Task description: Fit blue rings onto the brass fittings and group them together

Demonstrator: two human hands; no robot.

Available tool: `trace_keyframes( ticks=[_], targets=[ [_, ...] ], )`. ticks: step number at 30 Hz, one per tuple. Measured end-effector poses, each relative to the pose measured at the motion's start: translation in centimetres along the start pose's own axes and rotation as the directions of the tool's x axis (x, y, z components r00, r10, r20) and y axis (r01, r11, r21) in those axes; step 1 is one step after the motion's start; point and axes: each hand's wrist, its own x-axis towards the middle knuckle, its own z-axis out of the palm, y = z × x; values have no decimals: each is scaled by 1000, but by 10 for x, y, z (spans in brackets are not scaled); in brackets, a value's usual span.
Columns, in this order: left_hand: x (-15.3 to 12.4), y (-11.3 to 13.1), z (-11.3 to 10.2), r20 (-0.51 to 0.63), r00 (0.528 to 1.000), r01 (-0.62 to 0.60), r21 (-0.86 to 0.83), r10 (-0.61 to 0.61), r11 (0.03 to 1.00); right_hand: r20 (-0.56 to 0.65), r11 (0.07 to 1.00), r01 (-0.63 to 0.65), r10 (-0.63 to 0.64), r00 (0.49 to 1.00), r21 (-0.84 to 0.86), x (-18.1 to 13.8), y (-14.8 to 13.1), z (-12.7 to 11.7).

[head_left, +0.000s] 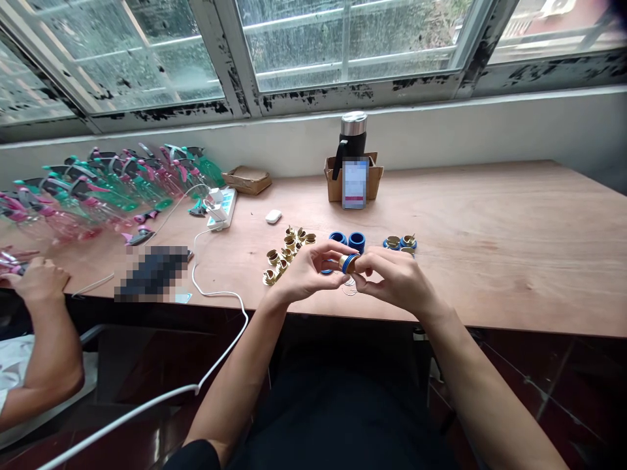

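Observation:
Between my two hands, above the table's front edge, is a brass-coloured cup-shaped fitting with a blue ring [348,263] around it. My left hand [313,271] pinches it from the left with thumb and fingers. From the right, my right hand [392,277] grips its rim with closed fingertips. Several loose brass fittings [290,243] lie to the left of my left hand. Just behind my hands are blue rings [356,242], one partly hidden by my fingers. Brass fittings with blue rings [400,243] sit beyond my right hand. Thin pale loops [349,287] lie below the held piece.
A flask [353,127] stands in a cardboard box [375,183], with a phone [354,184] leaning in front. Further left are a white case [273,216], a power strip [225,209], a white cable [220,294], and pink and green spray bottles [105,189]. Another person's hand [42,281] is at far left.

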Motion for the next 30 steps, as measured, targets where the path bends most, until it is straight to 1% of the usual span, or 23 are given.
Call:
trace_keyframes(
  ticks=[5, 9, 12, 16, 22, 25, 28, 30],
  targets=[
    [0, 3, 2, 3, 994, -105, 37, 105, 994, 49, 999, 21, -19, 999, -50, 2, -6, -7],
    [-2, 2, 1, 13, 989, -148, 64, 148, 987, 58, 997, 51, -48, 997, -60, -1, -6, -8],
    [-3, 2, 0, 13, 989, -147, 66, 146, 987, 55, 997, 54, -51, 997, -63, -2, -6, -8],
    [-3, 3, 1, 3, 990, -140, 75, 140, 987, 53, 998, 24, -22, 998, -50, -4, -5, -6],
    [-2, 3, 2, 10, 988, -154, 60, 153, 986, 10, 999, 41, -40, 999, -27, -2, -8, -5],
    [-3, 5, 1, 11, 989, -146, 51, 146, 988, 5, 1000, -13, 13, 1000, 26, 1, -10, -6],
    [-3, 6, 1, -15, 994, -108, 25, 108, 994, -4, 984, -91, 93, 996, 152, 3, -10, -7],
    [-3, 6, 0, -38, 996, -76, 2, 76, 997, -5, 956, -148, 154, 988, 252, 4, -9, -7]
  ],
)
